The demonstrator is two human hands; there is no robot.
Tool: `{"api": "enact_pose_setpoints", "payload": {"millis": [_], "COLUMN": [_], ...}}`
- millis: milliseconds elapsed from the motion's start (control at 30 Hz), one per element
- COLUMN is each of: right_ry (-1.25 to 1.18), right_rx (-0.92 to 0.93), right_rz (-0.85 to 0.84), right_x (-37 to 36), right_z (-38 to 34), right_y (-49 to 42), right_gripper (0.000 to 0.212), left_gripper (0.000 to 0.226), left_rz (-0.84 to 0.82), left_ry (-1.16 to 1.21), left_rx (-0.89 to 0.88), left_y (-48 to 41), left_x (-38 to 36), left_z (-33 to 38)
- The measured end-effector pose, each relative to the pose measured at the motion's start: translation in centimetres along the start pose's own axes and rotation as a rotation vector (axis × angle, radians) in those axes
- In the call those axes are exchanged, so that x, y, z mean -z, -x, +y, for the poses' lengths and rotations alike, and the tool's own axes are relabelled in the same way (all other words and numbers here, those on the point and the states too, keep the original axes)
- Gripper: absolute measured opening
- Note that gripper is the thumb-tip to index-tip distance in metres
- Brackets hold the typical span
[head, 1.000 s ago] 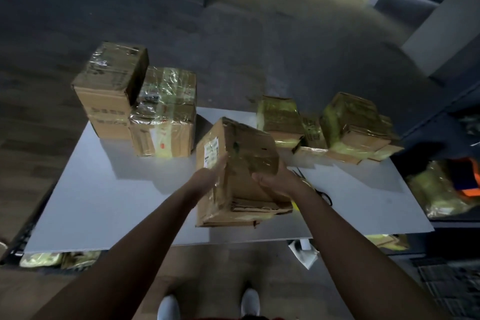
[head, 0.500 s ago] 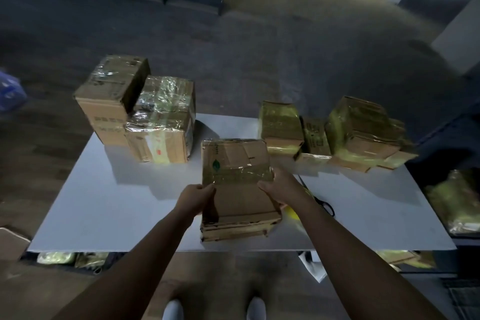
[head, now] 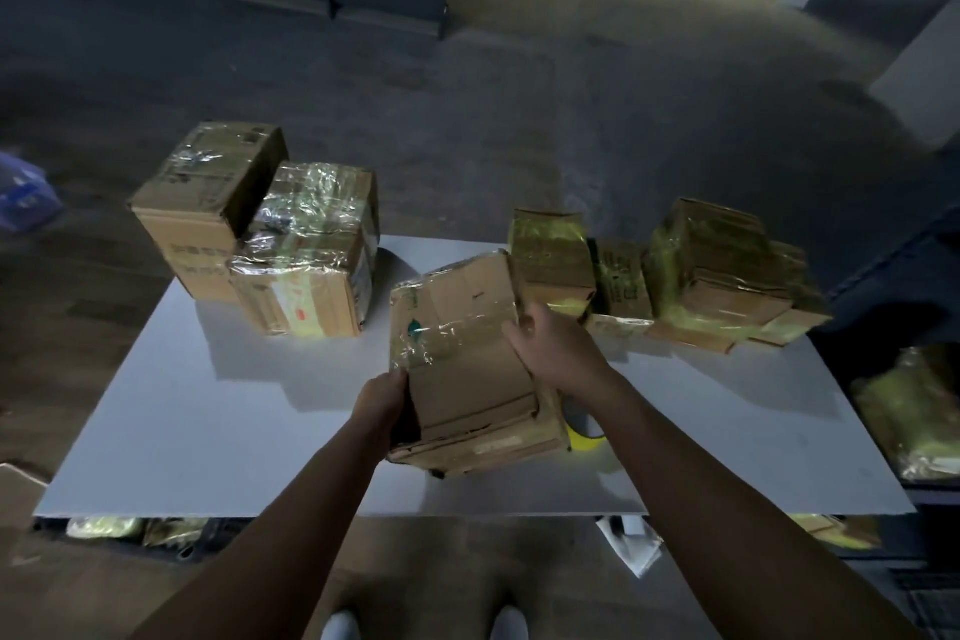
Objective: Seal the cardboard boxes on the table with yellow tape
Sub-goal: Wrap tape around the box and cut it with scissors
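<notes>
One box between left hand, right hand

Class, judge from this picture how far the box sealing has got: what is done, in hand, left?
Done: the boxes at the right look covered in yellow tape. In hand: left hand and right hand grip the middle box, tilted, showing little or no yellow tape. Left: taping it with the yellow roll beside it, perhaps also the two left boxes, whose wrap looks mostly clear.
</notes>
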State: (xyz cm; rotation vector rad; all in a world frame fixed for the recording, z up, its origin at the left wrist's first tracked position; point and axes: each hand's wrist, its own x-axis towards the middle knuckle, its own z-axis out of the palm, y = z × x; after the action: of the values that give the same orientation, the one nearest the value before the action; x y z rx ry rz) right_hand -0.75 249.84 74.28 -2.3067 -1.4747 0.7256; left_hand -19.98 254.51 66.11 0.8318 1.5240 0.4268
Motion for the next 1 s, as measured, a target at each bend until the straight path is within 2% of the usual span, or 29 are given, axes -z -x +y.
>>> {"api": "enact_pose_setpoints", "payload": {"millis": [100,233,300,367,500,667,733,833,1000], "right_ry": [-0.049,-0.181,-0.149,-0.140,-0.158,-0.088,-0.049,-0.054,-0.296], "right_rx": [0.023,0.073,0.114,0.111,0.048,0.026,0.004,-0.059,-0.223], "right_rz": [0.028,0.011,-0.043,-0.061,-0.091,-0.045,-0.024,-0.028,-0.149], "right_x": [-0.2,-1.5,-2.4,-3.0,-3.4,-3.4,-3.3,-3.0,-3.4], "right_z": [-0.8,-1.7,-2.1,-2.4,-2.1,-1.3,-1.0,-0.5,0.1], "right_y": [0.0,-0.2,-0.3,-0.5,-1.2,-2.2,-2.5,-2.4,-1.8], "right_gripper": [0.032,0.022,0.014,0.023,0.029,0.038,0.051,0.072,0.103], "left_gripper": [0.032,0.043,0.042,0.038,0.060,0.103,0.105,0.097,0.096], "left_rz": [0.130,0.192,0.218,0.188,0.049,-0.116,-0.148,-0.203,-0.182], "left_ry": [-0.264,-0.545,-0.562,-0.450,-0.326,-0.563,-0.629,-0.589,-0.493], "left_rx": [-0.206,-0.431,-0.608,-0.709,-0.653,-0.602,-0.580,-0.583,-0.508], "left_y": [-0.5,-0.2,0.5,1.1,0.5,-1.0,-1.2,-1.5,-1.6], "left_x": [-0.3,0.0,-0.2,-0.3,0.3,0.6,0.6,0.9,1.6], "left_z": [-0.2,0.5,1.3,2.4,4.0,5.6,6.3,6.8,6.1]}}
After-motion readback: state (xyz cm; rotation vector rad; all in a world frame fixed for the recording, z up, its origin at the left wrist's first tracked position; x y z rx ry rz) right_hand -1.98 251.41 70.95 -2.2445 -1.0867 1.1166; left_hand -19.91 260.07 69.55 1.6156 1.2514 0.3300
